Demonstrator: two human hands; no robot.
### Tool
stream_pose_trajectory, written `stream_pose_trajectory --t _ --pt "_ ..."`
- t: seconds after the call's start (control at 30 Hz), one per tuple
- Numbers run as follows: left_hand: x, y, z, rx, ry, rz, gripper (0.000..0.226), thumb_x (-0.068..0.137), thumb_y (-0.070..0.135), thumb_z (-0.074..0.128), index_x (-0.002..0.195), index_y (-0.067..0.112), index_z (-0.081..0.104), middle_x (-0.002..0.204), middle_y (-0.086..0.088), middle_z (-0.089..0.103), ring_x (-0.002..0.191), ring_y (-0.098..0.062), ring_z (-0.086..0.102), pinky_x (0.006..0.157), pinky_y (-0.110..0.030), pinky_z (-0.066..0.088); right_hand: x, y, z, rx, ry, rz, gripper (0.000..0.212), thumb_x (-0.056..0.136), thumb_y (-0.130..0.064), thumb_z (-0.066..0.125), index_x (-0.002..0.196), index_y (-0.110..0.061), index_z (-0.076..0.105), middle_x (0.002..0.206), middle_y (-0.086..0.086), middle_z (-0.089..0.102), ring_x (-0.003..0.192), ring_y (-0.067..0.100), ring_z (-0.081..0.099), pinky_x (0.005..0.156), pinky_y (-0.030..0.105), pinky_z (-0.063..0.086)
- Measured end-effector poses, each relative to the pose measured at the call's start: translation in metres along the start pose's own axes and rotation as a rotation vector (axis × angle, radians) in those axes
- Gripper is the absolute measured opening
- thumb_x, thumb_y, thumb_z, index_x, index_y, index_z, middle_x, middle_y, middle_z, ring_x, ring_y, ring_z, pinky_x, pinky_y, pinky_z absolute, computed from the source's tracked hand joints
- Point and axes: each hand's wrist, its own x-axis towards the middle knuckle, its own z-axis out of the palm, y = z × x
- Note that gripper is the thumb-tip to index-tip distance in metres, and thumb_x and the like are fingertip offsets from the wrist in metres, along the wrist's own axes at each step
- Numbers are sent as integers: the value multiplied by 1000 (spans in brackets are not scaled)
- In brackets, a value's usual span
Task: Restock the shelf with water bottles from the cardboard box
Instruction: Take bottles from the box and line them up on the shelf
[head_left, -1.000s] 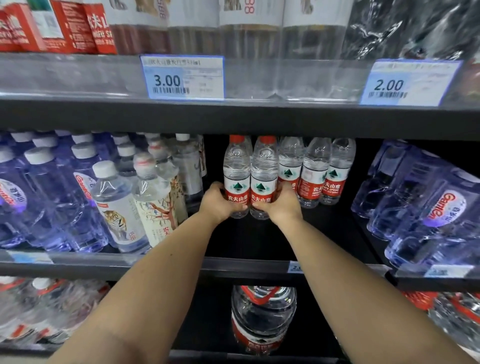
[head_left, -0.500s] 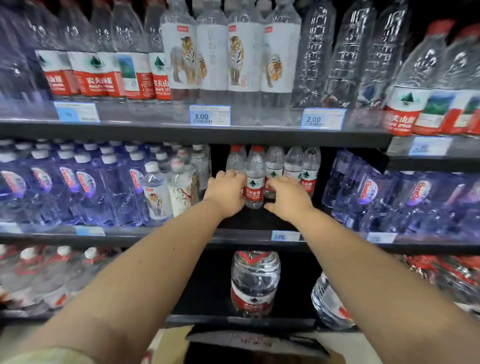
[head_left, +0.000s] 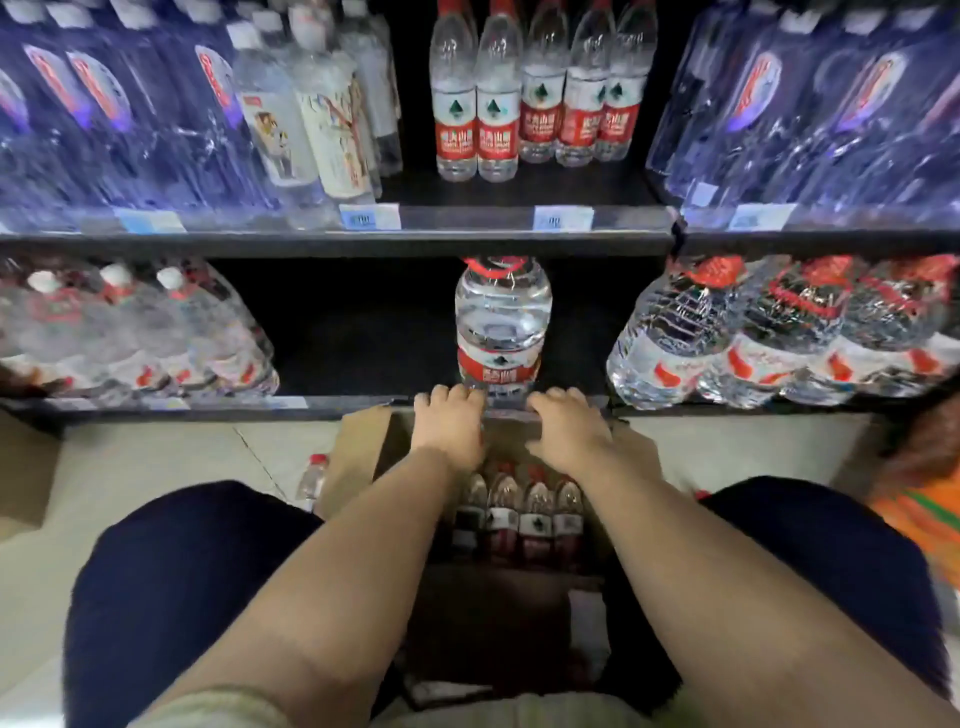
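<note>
Below left hand (head_left: 449, 434) and right hand (head_left: 569, 439), boxed water bottles (head_left: 522, 512)

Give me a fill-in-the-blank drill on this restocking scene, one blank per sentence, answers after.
1. The bottles in the cardboard box have ___ caps.
2. The shelf under the big jug is the ___ of the two in view.
3. A loose bottle on the floor is to the box's ___.

Missing words: red; lower; left.
</note>
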Motion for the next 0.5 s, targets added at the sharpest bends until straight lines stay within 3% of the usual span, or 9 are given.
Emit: stream_pose_trajectory --t 0.17,0.3,0.43,0.5 --pt "-11 10 75 -6 -195 -39 53 84 25 59 134 17 42 135 -11 48 126 -34 41 102 -49 34 0 16 68 71 -294 138 40 82 -28 64 120 -25 53 128 9 55 119 32 48 96 40 46" --pt "-2 8 125 -63 -383 -175 58 87 29 59 139 15 37 144 -14 39 135 -37 34 106 -49 31 7 13 122 202 -361 230 50 75 -29 71 122 -26 52 121 7 60 109 32 58 88 33 49" --pt "20 -3 165 -134 -528 -283 77 81 42 71 143 18 33 148 -11 35 136 -33 32 104 -48 33 26 3 173 339 -484 297 50 87 -23 61 134 -24 47 124 13 58 107 31 58 84 32 46" --pt "32 -11 180 -186 -543 -327 82 77 43 75 144 19 33 147 -11 36 135 -34 34 105 -48 34 40 0 190 433 -520 322 44 89 -23 62 131 -19 49 118 12 60 104 29 59 77 29 43"
